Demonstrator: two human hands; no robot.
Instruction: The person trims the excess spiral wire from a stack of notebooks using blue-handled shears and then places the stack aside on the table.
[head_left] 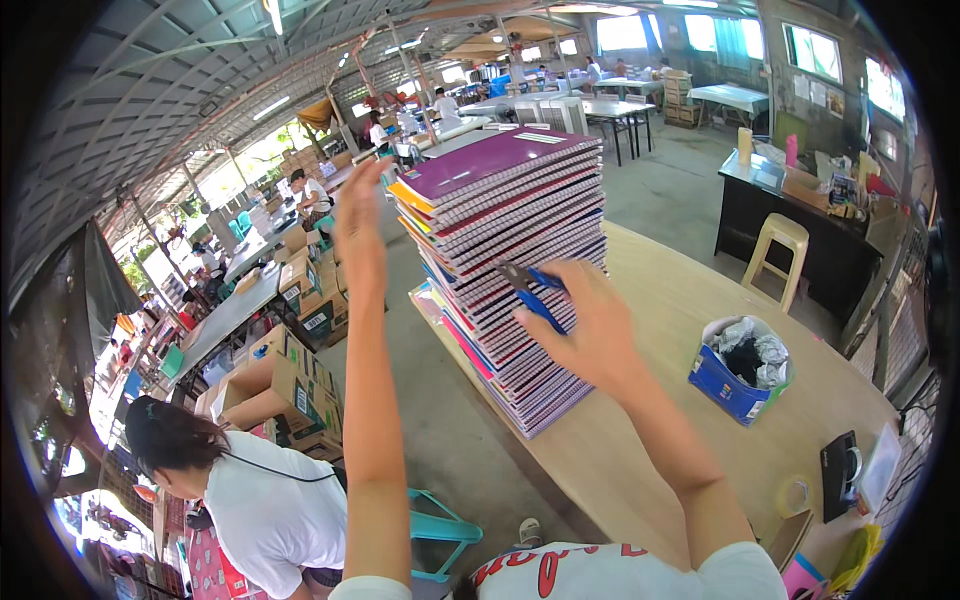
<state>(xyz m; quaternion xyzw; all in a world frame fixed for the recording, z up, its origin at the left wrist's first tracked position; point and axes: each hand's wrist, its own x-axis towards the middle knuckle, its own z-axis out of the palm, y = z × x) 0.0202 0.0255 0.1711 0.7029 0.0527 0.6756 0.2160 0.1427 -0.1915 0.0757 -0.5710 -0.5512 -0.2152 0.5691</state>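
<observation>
A tall stack of spiral notebooks (520, 250) with mostly purple covers stands on a wooden table (680, 330). My left hand (360, 225) is raised, fingers together and empty, beside the stack's upper left edge. My right hand (590, 325) grips a small tool with blue handles (530, 290), its dark tip pressed against the side of the stack at mid height.
A blue box of crumpled scraps (742, 372) sits on the table to the right, with a tape roll (795, 495) and a dark device (838, 475) nearer. A person in a white shirt (260, 500) bends at lower left beside cardboard boxes (290, 385). A teal stool (440, 530) stands below.
</observation>
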